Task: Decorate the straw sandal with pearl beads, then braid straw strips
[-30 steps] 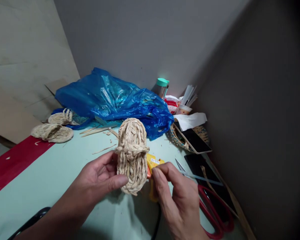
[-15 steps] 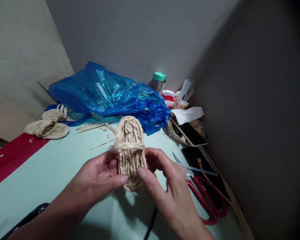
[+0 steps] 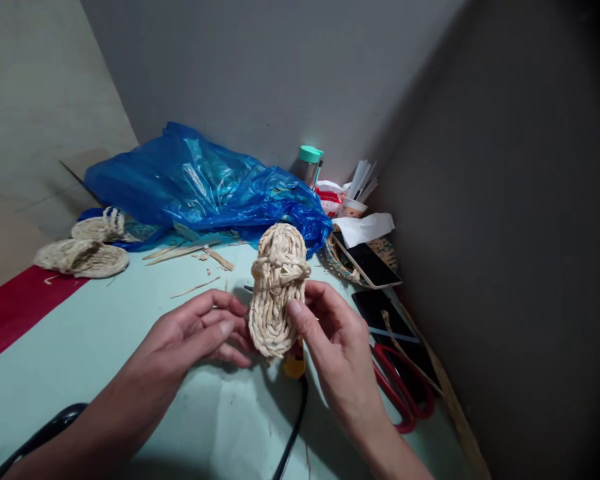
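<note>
A small woven straw sandal [image 3: 276,293] with a strap across its middle is held up over the pale green table [image 3: 130,373]. My right hand [image 3: 330,340] grips its right edge, thumb on the sole's face and fingers behind. My left hand [image 3: 195,340] is beside the sandal's left edge, fingers stretched out toward its heel and just touching it. Under the sandal the yellow end of a glue gun [image 3: 294,365] and its black cord [image 3: 290,433] show.
Two more straw sandals [image 3: 83,257] lie at far left by a red strip [image 3: 10,310]. A blue plastic bag [image 3: 200,187] fills the back. Right of it: a green-capped bottle [image 3: 309,163], a cup with sticks [image 3: 353,203], a phone [image 3: 367,263], red-handled scissors [image 3: 405,393]. Straw scraps [image 3: 190,253] lie about.
My right hand left the glue gun and took the sandal's right edge. The sandal shifted right, and my left hand's fingers loosened from a grip to stretched out beside it.
</note>
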{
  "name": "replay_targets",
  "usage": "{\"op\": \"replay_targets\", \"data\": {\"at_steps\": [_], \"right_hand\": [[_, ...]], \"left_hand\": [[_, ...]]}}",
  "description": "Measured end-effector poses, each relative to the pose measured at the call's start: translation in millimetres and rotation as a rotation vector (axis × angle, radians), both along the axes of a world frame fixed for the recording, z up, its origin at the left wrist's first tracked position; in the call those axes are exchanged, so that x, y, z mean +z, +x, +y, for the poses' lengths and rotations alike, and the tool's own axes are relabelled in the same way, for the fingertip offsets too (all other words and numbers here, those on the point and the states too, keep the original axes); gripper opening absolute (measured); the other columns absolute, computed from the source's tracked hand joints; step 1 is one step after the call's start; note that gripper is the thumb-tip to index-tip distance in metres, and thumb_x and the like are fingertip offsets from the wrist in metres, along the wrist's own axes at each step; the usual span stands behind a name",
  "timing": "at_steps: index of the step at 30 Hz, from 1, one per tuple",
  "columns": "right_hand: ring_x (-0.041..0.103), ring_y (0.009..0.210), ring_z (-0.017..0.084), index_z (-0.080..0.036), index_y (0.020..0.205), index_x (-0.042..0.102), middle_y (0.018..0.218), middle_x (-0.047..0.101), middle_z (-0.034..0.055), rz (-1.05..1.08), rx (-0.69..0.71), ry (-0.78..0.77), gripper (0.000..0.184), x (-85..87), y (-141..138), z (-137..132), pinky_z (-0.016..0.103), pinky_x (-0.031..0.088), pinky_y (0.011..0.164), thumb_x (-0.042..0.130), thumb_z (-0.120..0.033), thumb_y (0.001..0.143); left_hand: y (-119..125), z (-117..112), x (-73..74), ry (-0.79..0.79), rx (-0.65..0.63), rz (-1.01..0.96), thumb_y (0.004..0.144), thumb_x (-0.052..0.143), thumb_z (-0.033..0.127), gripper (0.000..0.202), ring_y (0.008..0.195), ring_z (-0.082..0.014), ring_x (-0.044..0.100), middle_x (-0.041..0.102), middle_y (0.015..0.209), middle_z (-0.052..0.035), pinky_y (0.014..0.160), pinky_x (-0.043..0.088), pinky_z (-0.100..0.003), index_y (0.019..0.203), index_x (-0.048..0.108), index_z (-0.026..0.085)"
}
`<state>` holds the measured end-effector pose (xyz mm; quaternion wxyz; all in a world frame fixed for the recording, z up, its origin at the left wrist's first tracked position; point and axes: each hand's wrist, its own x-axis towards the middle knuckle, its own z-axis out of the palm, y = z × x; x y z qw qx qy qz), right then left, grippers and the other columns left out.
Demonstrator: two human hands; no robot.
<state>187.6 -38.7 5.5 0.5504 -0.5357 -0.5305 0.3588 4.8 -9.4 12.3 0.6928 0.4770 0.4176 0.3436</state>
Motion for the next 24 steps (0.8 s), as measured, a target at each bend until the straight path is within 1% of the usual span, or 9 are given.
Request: {"op": "replay_targets", "data": {"at_steps": [3,5,7,11,13,17,19,21,24], "right_hand": [[0.056,0.064,0.011,-0.019,0.096,0.062,0.079,0.063,0.0000,0.012,0.026,-0.015,0.015,1.8,-1,-1,0.021,0.044,0.054,0.058,-0.033,0.091],[0.057,0.066,0.011,-0.019,0.097,0.062,0.081,0.065,0.0008,0.016,0.038,-0.009,0.015,3.5,-3,-3,0.021,0.045,0.056,0.059,-0.032,0.091],[0.057,0.067,0.012,-0.018,0.098,0.062,0.083,0.066,0.0013,0.014,0.053,0.000,0.014,4.7,-4,-4,0.021,0.046,0.059,0.059,-0.030,0.090],[0.057,0.068,0.011,-0.019,0.098,0.062,0.083,0.065,-0.0003,0.031,0.102,-0.002,0.012,5.0,-6,-6,0.020,0.045,0.059,0.058,-0.029,0.092],[0.056,0.067,0.011,-0.020,0.098,0.062,0.082,0.064,-0.0010,0.094,0.128,-0.019,0.012,5.5,-6,-5,0.020,0.046,0.057,0.057,-0.029,0.092],[0.057,0.059,0.010,-0.019,0.100,0.061,0.080,0.063,-0.0014,0.204,0.185,-0.051,0.016,6.9,-7,-3,0.021,0.048,0.053,0.055,-0.033,0.093],[0.056,0.055,0.010,-0.019,0.106,0.061,0.078,0.064,-0.0015,0.186,0.216,-0.077,0.021,6.0,-7,-2,0.022,0.047,0.053,0.052,-0.035,0.095],[0.056,0.057,0.010,-0.019,0.110,0.063,0.078,0.065,-0.0013,0.120,0.222,-0.092,0.025,4.2,-6,-2,0.023,0.047,0.056,0.050,-0.036,0.097],[0.061,0.073,0.012,-0.022,0.115,0.063,0.091,0.068,0.0006,-0.006,0.107,-0.008,0.025,3.8,-2,-4,0.023,0.049,0.065,0.050,-0.036,0.099]], "left_hand": [[1,1,-0.6,0.094,0.026,0.062,0.087,0.063,0.042,0.022,0.062,-0.0167,0.063,0.068,0.072,-0.0015,0.052,0.054,-0.024,0.093,0.063,0.021],[4,0,-2.3,0.090,-0.006,0.076,0.083,0.067,0.044,0.028,0.054,-0.0144,0.058,0.063,0.066,0.0007,0.042,0.049,-0.021,0.096,0.061,0.020],[7,-2,-4.4,0.056,-0.047,0.089,0.078,0.073,0.043,0.037,0.048,-0.0120,0.055,0.063,0.067,0.0016,0.036,0.044,-0.019,0.102,0.059,0.020],[9,-5,-6.9,0.015,-0.113,0.074,0.082,0.070,0.039,0.038,0.042,-0.0107,0.056,0.066,0.066,0.0000,0.038,0.047,-0.020,0.109,0.059,0.017],[7,-6,-6.6,0.004,-0.132,0.029,0.084,0.068,0.038,0.033,0.043,-0.0120,0.058,0.066,0.065,-0.0007,0.038,0.049,-0.021,0.108,0.061,0.016],[4,-7,-5.4,-0.047,-0.179,-0.081,0.089,0.061,0.038,0.025,0.048,-0.0128,0.060,0.069,0.075,-0.0054,0.042,0.051,-0.022,0.100,0.065,0.016],[4,-7,-4.4,-0.064,-0.189,-0.114,0.089,0.060,0.038,0.026,0.049,-0.0126,0.059,0.069,0.080,-0.0070,0.042,0.050,-0.022,0.101,0.065,0.015],[5,-7,-2.1,-0.058,-0.179,-0.101,0.086,0.064,0.037,0.026,0.048,-0.0115,0.056,0.068,0.078,-0.0059,0.040,0.048,-0.020,0.102,0.065,0.015],[5,-5,3.9,-0.087,-0.139,-0.082,0.084,0.068,0.033,0.020,0.044,-0.0087,0.051,0.065,0.071,-0.0023,0.037,0.044,-0.017,0.094,0.066,0.015]]}}
